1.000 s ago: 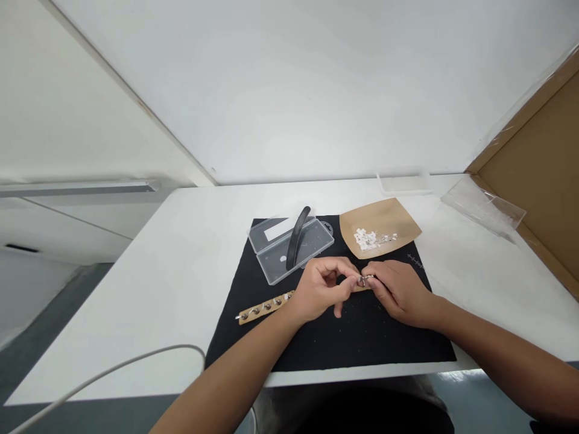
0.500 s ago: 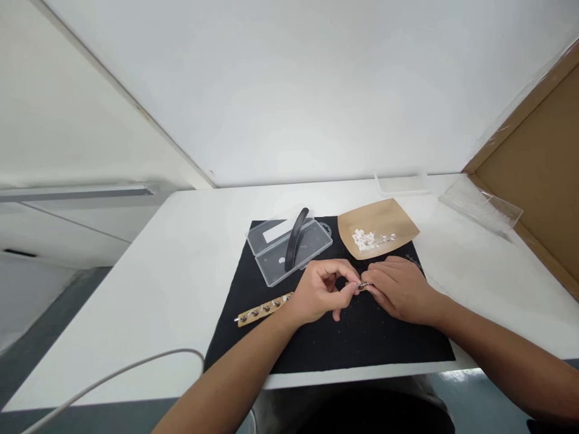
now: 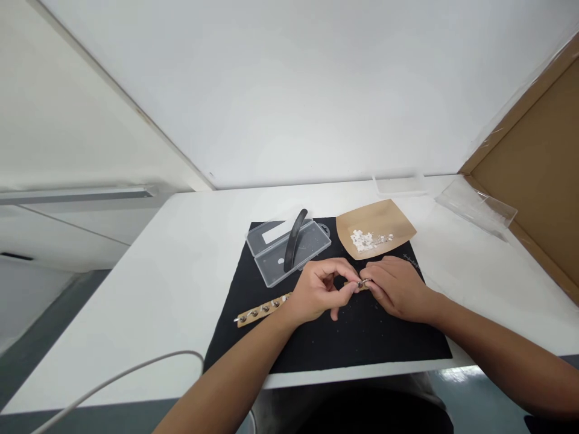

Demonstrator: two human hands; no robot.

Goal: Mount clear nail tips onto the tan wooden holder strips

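Over the black mat [image 3: 362, 343], both hands meet at a small shiny metal piece [image 3: 360, 283] on a short tan strip, most of which is covered by fingers. My left hand [image 3: 322, 292] is closed in a pinch, thumb and forefinger at the left side of that piece. Curled over the strip's right end is my right hand [image 3: 398, 289], fingers bent and pressed together. To the left, partly behind my left wrist, lies a tan strip [image 3: 260, 311] carrying several dark round metal pieces and small white bits.
A clear plastic case [image 3: 271, 272] lies open behind my left hand, with a dark curved nail file [image 3: 295, 241] across it. Small white pieces [image 3: 365, 241] are heaped on a tan paper tray [image 3: 393, 217]. Clear lids [image 3: 474, 208] rest at the back right beside a cardboard panel [image 3: 534, 144].
The view has shifted slightly. Both hands keep nearly the same hold, and the small metal piece between the fingertips looks slightly turned.
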